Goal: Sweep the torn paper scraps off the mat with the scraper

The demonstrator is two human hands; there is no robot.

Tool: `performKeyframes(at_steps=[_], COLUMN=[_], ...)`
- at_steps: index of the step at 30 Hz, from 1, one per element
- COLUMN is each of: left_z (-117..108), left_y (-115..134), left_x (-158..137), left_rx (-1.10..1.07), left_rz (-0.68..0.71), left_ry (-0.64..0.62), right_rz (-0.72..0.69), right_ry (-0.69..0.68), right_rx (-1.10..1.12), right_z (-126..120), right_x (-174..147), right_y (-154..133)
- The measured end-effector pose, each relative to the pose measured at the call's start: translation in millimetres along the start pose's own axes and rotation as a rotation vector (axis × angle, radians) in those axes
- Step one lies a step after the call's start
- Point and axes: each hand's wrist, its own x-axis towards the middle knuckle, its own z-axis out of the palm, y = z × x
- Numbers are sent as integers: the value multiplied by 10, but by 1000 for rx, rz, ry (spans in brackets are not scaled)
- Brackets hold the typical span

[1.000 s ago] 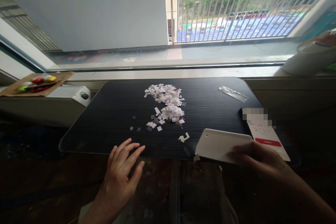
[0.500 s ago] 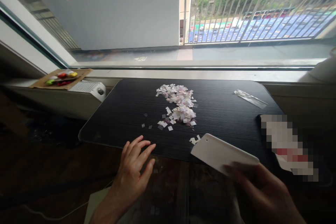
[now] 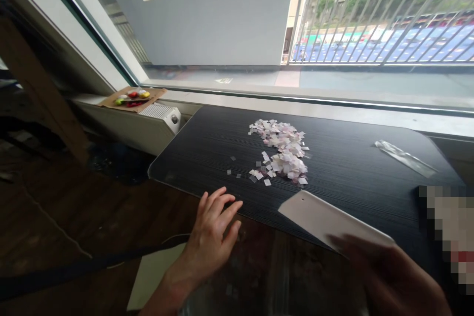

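your left hand [image 3: 213,237] is empty, its fingers loosely spread and slightly bent at the near edge of the black table [image 3: 207,143]; you can't tell from here whether the fingertips touch it. your right hand [image 3: 396,271] pinches the right end of a white card [image 3: 329,215], which slants across the table's near edge, a small hole in its far left corner. you can't tell whether the card's underside meets the tabletop. just beyond the card lies a heap of paper bits [image 3: 289,163], mostly white with some pinkish ones, with a few loose squares scattered to its left. a clear plastic wrapper [image 3: 405,158] lies well to the heap's right, and a phone [image 3: 454,237], blurred out, rests near your right hand.
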Motion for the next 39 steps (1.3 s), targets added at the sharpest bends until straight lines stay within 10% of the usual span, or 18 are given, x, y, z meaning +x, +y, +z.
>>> performKeyframes(at_steps=[12,31,39], left_z=[-22,4,-47], left_y=[-52,-190,-189], left_x=[-28,-105,-131], left_rx=[-12,-23,8], left_rz=[-49,-116,-134], left_ry=[-14,36,61], right_rz=[-504,-491,-590], right_ry=[67,-76,-22], right_rx=[-122,-103,-198], right_z=[636,869,1223], right_x=[483,445,1099], right_y=[-275,-434,-890])
